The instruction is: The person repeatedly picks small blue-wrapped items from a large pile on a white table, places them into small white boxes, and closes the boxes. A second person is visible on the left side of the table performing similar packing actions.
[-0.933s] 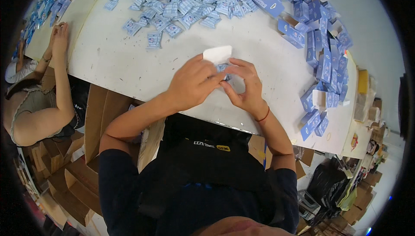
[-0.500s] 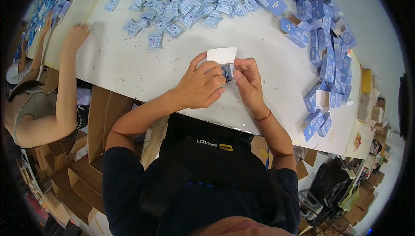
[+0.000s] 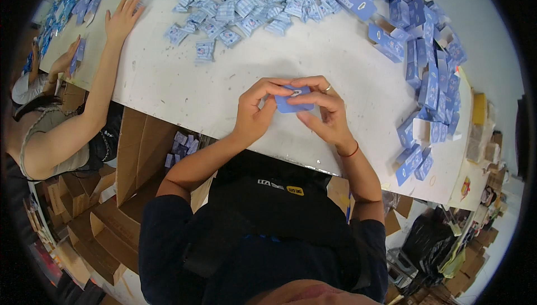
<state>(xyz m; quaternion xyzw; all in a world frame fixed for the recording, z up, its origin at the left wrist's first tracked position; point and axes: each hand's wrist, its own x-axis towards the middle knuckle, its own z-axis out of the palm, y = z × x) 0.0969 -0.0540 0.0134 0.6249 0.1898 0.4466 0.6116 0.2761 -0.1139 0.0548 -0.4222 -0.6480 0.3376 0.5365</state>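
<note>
Between my hands, above the near part of the table, is a small blue box [image 3: 287,107] with its blue end facing up. My left hand [image 3: 254,109] grips its left side, fingers bent over the far edge. From the right, my right hand [image 3: 327,109] holds it, with fingers lying across the top and the thumb at the near side. A ring and a red wrist cord show on that hand. The lower part of the box is hidden. Beyond my hands lie several light blue checked packets [image 3: 205,50], the closest part of a larger heap.
Blue boxes [image 3: 429,90], many with flaps standing open, are piled along the right side of the white table [image 3: 184,95]. A co-worker's arm [image 3: 109,70] reaches over the table at left. Below the table's left edge stands an open cardboard carton [image 3: 134,154] with small boxes inside.
The white flap that stood up is now folded down, and the box shows a blue end. My right fingers have moved over its top. The co-worker's arm has reached farther across the table.
</note>
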